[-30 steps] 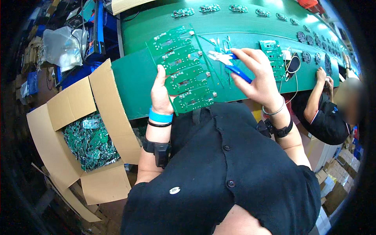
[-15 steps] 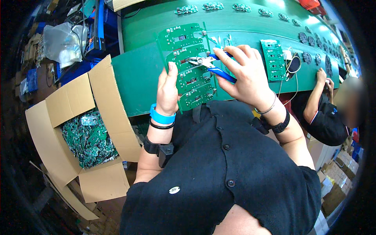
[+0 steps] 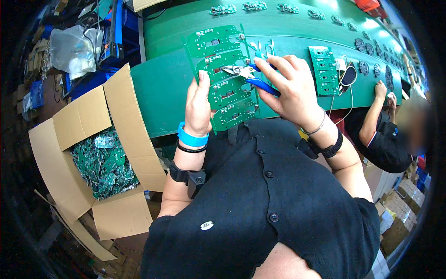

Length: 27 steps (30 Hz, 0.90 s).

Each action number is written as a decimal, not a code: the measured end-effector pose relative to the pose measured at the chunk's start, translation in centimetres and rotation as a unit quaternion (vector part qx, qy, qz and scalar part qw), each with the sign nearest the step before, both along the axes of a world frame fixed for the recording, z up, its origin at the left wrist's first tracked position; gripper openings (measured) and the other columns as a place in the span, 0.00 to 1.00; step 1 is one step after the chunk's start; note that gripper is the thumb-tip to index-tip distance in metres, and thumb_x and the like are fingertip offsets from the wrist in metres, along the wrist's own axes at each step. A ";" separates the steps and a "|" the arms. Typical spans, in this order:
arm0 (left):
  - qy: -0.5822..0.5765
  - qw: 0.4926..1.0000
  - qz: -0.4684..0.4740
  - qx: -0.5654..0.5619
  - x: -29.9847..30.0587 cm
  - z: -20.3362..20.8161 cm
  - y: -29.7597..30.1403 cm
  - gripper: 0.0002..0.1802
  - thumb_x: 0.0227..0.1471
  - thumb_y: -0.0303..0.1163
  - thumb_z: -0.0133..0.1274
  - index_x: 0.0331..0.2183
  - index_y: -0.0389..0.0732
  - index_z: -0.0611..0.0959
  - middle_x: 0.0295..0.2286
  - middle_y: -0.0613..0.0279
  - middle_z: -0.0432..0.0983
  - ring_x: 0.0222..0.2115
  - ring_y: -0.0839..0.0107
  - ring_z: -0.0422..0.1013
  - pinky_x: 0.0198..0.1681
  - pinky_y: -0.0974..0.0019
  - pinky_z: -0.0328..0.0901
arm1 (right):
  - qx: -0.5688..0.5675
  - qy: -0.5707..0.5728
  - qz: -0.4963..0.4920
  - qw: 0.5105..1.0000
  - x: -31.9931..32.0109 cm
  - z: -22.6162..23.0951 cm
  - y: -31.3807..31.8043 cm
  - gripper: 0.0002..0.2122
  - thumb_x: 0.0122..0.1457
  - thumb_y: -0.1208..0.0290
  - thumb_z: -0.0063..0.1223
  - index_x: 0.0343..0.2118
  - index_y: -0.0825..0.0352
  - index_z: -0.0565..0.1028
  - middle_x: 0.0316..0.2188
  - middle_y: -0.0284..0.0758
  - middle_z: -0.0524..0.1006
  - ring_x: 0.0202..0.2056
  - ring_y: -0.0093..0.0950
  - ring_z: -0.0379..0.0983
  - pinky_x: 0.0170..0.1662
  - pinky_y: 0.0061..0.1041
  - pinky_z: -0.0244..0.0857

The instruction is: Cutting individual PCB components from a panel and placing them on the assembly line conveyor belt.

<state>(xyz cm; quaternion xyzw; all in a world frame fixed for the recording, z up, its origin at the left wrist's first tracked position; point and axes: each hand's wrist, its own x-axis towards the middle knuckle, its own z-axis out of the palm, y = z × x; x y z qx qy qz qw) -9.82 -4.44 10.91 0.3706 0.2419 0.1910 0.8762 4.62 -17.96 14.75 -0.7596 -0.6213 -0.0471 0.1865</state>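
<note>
Left hand (image 3: 198, 110) pinches the panel (image 3: 236, 89), right hand (image 3: 295, 93) grips pliers (image 3: 255, 83) perhaps touching it; the panel is between the hands.

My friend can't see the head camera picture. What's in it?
A person's left hand holds a green circuit-board panel while the right hand grips blue-handled cutters, their tips over the panel. An open cardboard box of green board pieces stands to the left, small boards line the green table, and another person is at right.

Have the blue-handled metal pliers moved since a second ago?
Yes, left: the blue-handled metal pliers are now farther from the green rectangular circuit panel lying to their right.
</note>
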 end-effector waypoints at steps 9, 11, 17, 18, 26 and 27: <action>-0.172 0.948 -0.034 -0.266 -1.5 -2.6 1.2 0.30 0.59 0.49 0.31 0.55 0.38 0.58 0.53 0.46 0.56 0.45 0.52 0.67 0.43 0.53 0.68 | 0.071 0.076 -0.028 0.994 1.7 -0.7 -1.2 0.20 0.43 0.67 0.58 0.42 0.65 0.73 0.33 0.37 0.71 0.32 0.34 0.67 0.36 0.30 0.61; -0.266 0.910 -0.063 -0.312 -1.5 -3.1 1.1 0.30 0.58 0.48 0.33 0.55 0.38 0.58 0.57 0.41 0.41 0.44 0.43 0.66 0.40 0.50 0.70 | 0.039 0.086 -0.024 0.995 1.4 -1.3 -1.3 0.19 0.42 0.66 0.57 0.41 0.65 0.73 0.33 0.35 0.71 0.33 0.34 0.67 0.36 0.30 0.60; -0.299 0.880 -0.079 -0.360 -1.0 -3.3 1.0 0.36 0.56 0.54 0.34 0.58 0.40 0.53 0.55 0.42 0.51 0.46 0.43 0.64 0.43 0.43 0.66 | 0.006 0.059 -0.045 0.997 0.8 -1.9 -1.0 0.21 0.42 0.66 0.57 0.42 0.64 0.72 0.33 0.35 0.71 0.34 0.33 0.67 0.36 0.30 0.60; -0.284 0.883 -0.064 -0.367 -0.9 -3.0 0.9 0.36 0.56 0.54 0.34 0.58 0.40 0.53 0.55 0.42 0.51 0.46 0.44 0.65 0.43 0.44 0.66 | 0.007 0.059 -0.046 0.997 0.8 -1.9 -1.0 0.21 0.42 0.66 0.57 0.42 0.64 0.72 0.33 0.35 0.71 0.34 0.33 0.67 0.36 0.30 0.60; -0.089 0.984 -0.007 -0.154 -0.3 -1.0 1.3 0.32 0.58 0.52 0.27 0.56 0.39 0.57 0.53 0.44 0.57 0.49 0.49 0.62 0.49 0.44 0.61 | 0.056 0.126 -0.031 0.990 1.6 0.3 -2.5 0.23 0.41 0.67 0.58 0.43 0.65 0.71 0.37 0.38 0.71 0.39 0.37 0.66 0.43 0.32 0.59; -0.078 0.986 -0.016 -0.149 -0.3 -1.2 1.5 0.32 0.59 0.51 0.26 0.56 0.39 0.58 0.51 0.46 0.61 0.48 0.52 0.64 0.49 0.47 0.62 | 0.030 0.111 -0.012 0.993 1.1 0.8 -2.3 0.23 0.41 0.67 0.58 0.44 0.65 0.71 0.37 0.38 0.71 0.39 0.36 0.66 0.43 0.32 0.58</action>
